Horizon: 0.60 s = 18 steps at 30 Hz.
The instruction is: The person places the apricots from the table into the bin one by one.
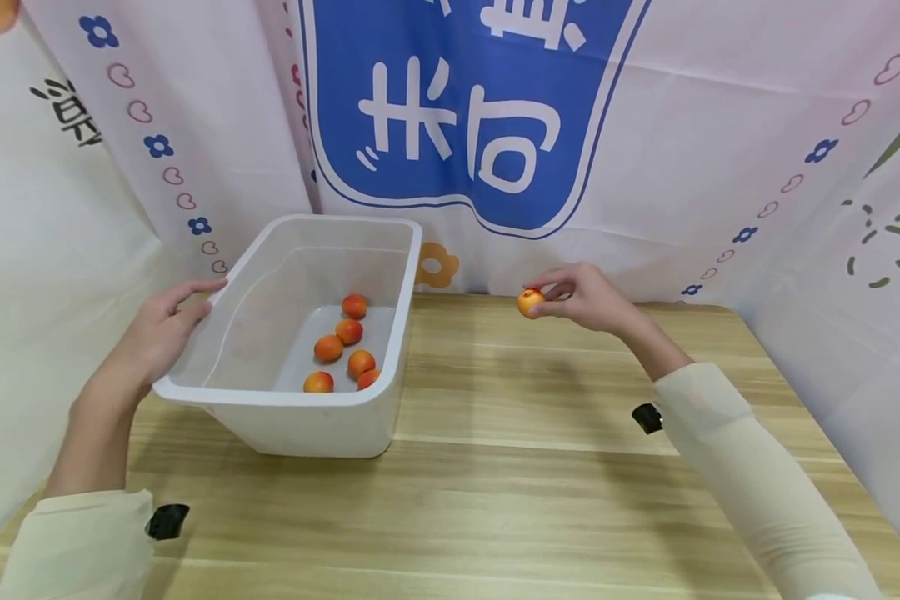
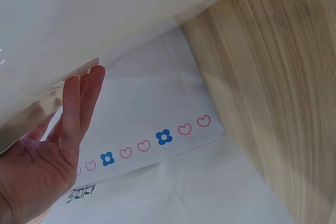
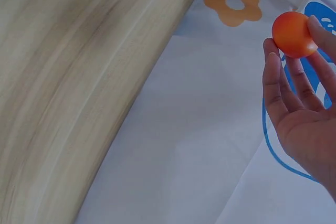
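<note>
A white plastic tub (image 1: 277,398) stands on the left of the table, with several orange-red apricots (image 1: 328,347) on its floor. My left hand (image 1: 161,329) holds the tub's left rim; in the left wrist view its fingers (image 2: 71,111) lie against the outer wall under the rim. To the right of the tub, my right hand (image 1: 581,298) pinches one apricot (image 1: 529,302) between thumb and fingertips, raised over the back of the table. The right wrist view shows this apricot (image 3: 293,35) as smooth and round.
The wooden table (image 1: 495,467) ends at a white cloth backdrop (image 1: 690,167) with a blue printed panel. White cloth sides rise at left and right. Black bands (image 1: 167,522) show beside both sleeves.
</note>
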Each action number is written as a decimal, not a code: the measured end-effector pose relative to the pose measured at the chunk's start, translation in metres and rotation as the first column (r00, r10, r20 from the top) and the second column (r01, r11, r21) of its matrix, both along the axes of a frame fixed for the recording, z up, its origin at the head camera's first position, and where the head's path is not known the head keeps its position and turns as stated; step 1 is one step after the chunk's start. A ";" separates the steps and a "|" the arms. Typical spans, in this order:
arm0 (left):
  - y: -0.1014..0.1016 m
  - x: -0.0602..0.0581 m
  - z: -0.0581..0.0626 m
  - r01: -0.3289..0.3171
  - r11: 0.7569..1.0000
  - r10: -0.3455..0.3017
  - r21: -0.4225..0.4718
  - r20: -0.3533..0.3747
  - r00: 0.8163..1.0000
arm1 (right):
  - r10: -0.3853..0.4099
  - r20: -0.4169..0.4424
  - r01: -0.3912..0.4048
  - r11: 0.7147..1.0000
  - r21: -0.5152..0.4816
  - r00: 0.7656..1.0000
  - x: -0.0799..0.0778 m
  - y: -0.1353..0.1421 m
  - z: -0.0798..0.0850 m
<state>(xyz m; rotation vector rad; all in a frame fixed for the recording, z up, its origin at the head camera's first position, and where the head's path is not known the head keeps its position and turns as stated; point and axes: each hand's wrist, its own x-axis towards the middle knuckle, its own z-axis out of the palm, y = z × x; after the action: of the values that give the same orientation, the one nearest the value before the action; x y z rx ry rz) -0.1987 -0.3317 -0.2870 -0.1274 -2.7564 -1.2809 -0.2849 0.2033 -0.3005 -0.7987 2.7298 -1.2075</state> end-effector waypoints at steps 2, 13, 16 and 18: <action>0.000 0.000 -0.001 -0.002 1.000 0.002 -0.004 -0.008 1.000 | 0.006 -0.003 -0.006 1.000 -0.007 1.000 -0.001 -0.004 0.003; 0.000 0.001 0.001 0.005 1.000 -0.004 -0.010 0.021 1.000 | 0.026 -0.037 -0.028 0.998 -0.058 0.999 -0.002 -0.024 0.023; 0.000 0.001 0.001 0.005 1.000 -0.005 -0.010 0.020 1.000 | 0.024 -0.062 -0.028 0.998 -0.062 0.998 -0.001 -0.028 0.030; 0.001 0.001 0.001 0.006 1.000 -0.005 -0.007 0.022 1.000 | 0.023 -0.075 -0.028 0.997 -0.067 0.997 -0.001 -0.032 0.034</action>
<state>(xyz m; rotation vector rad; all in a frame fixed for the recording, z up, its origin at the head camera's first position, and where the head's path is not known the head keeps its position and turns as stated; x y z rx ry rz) -0.1973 -0.3310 -0.2856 -0.1222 -2.7813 -1.2817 -0.2856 0.1715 -0.2663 -0.9013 2.7407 -1.2975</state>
